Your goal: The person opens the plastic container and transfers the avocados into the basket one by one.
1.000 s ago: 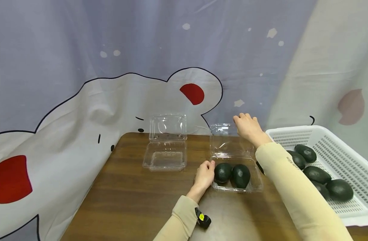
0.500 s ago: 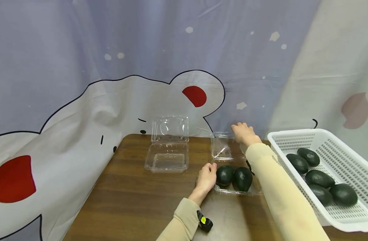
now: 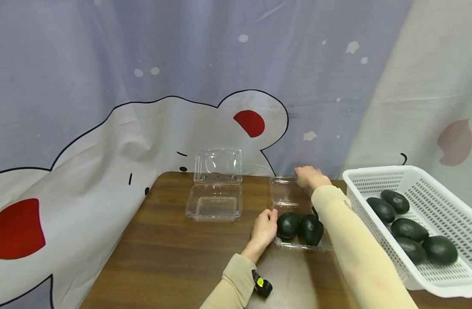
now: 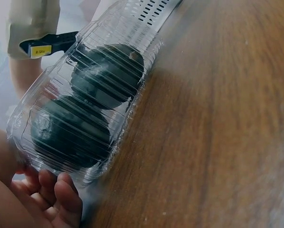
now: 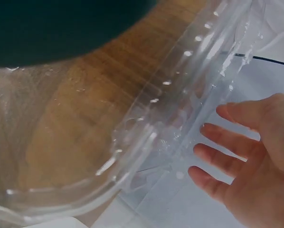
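Observation:
A clear plastic clamshell container (image 3: 282, 246) rests on the wooden table with two dark green avocados (image 3: 288, 225) side by side in its base. My left hand (image 3: 264, 229) grips the base at its left edge, fingers curled at the corner in the left wrist view. Behind the avocados, the raised lid (image 3: 280, 191) shows foreshortened in the head view. My right hand (image 3: 310, 177) is at the lid's far edge, its fingers (image 5: 220, 159) spread and slightly bent beside the clear plastic in the right wrist view. The right forearm hides the container's right side.
A second clamshell container (image 3: 213, 204) stands to the left, lid up, with nothing inside. On the right, a white perforated basket (image 3: 429, 189) holds several avocados (image 3: 409, 229). A printed curtain (image 3: 182, 51) hangs behind the table (image 3: 174, 262).
My right hand has moved down and slightly left, and the lid's top edge has come lower with it. The left hand keeps its grip on the container. The view has shifted slightly.

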A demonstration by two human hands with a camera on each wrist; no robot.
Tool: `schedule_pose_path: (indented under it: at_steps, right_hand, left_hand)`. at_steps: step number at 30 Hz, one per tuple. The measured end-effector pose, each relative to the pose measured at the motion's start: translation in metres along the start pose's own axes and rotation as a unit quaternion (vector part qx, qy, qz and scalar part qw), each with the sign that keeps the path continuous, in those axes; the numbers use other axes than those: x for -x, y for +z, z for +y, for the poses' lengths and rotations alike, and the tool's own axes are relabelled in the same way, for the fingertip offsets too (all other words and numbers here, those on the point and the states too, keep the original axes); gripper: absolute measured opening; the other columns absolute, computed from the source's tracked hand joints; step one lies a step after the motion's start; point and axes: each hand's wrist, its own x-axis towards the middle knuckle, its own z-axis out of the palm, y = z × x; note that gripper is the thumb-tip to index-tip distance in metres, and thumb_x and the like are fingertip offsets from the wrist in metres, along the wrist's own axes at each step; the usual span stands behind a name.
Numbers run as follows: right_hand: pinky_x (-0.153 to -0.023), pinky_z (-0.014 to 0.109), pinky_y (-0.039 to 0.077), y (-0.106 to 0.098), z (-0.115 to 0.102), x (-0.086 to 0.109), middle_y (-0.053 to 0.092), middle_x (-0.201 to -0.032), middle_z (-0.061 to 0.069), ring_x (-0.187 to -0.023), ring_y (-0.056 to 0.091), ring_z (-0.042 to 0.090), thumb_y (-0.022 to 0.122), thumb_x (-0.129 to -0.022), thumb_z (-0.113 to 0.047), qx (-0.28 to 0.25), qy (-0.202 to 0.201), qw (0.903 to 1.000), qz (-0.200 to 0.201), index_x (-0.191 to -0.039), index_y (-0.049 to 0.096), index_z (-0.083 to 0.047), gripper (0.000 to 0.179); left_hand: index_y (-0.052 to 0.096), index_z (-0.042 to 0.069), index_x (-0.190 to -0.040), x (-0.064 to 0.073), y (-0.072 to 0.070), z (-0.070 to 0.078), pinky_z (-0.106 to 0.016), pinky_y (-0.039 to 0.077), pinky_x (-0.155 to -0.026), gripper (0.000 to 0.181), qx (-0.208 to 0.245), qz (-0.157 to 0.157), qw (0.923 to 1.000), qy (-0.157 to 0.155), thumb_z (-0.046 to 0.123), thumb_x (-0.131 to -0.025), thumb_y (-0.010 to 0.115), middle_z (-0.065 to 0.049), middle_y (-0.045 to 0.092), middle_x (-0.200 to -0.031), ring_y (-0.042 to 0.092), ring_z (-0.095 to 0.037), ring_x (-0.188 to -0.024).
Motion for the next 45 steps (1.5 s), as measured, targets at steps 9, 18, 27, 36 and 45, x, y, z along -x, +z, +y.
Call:
schedule_pose_path:
  at_steps: [9,18,27,36,45]
  right_hand:
    - [-0.100,0.055,0.040,0.001,0.005,0.013,0.052,-0.133,0.026,-0.126,0.046,0.044,0.040,-0.099,-0.003,-0.020,-0.044,0.9979,-0.043,-0.138,0.049,0.003,0.041]
    - [-0.095,0.053,0.044,-0.011,-0.004,0.035,0.060,-0.122,0.025,-0.116,0.053,0.045,0.054,-0.099,-0.010,-0.051,-0.163,0.9851,0.021,-0.124,0.056,0.007,0.031]
    - [-0.091,0.053,0.046,0.007,-0.025,0.079,0.061,-0.119,0.020,-0.109,0.057,0.040,0.067,-0.093,-0.012,-0.170,-0.177,0.9611,0.127,-0.121,0.061,-0.001,0.030]
    - [-0.091,0.054,0.045,0.021,-0.034,0.117,0.061,-0.118,0.017,-0.111,0.055,0.041,0.073,-0.089,-0.015,-0.211,-0.150,0.9561,0.138,-0.121,0.062,-0.005,0.035]
    - [-0.090,0.054,0.044,0.036,-0.053,0.139,0.058,-0.114,0.013,-0.109,0.054,0.038,0.080,-0.079,-0.010,-0.192,-0.133,0.9674,0.098,-0.119,0.063,-0.009,0.044]
  left_hand:
    - [0.050,0.013,-0.068,-0.002,0.002,0.000,-0.032,0.036,-0.053,0.040,0.011,-0.004,0.9999,-0.005,0.034,-0.102,0.048,0.000,0.048,-0.062,0.047,-0.017,-0.060]
    - [0.051,0.013,-0.069,-0.006,-0.001,-0.001,-0.033,0.037,-0.054,0.039,0.006,-0.003,1.0000,-0.004,0.033,-0.103,0.047,-0.001,0.049,-0.063,0.048,-0.018,-0.061]
    - [0.051,0.013,-0.070,-0.006,-0.001,0.000,-0.032,0.036,-0.054,0.040,0.011,-0.012,0.9999,-0.006,0.035,-0.103,0.046,0.000,0.047,-0.063,0.047,-0.017,-0.060]
    - [0.051,0.013,-0.070,-0.007,0.001,-0.001,-0.033,0.036,-0.053,0.039,0.014,-0.017,0.9998,0.002,0.034,-0.103,0.047,-0.001,0.047,-0.062,0.047,-0.018,-0.059]
    - [0.055,0.014,-0.075,-0.003,-0.001,-0.003,-0.032,0.037,-0.054,0.037,0.013,-0.030,0.9995,-0.007,0.036,-0.103,0.046,0.001,0.049,-0.065,0.048,-0.017,-0.062]
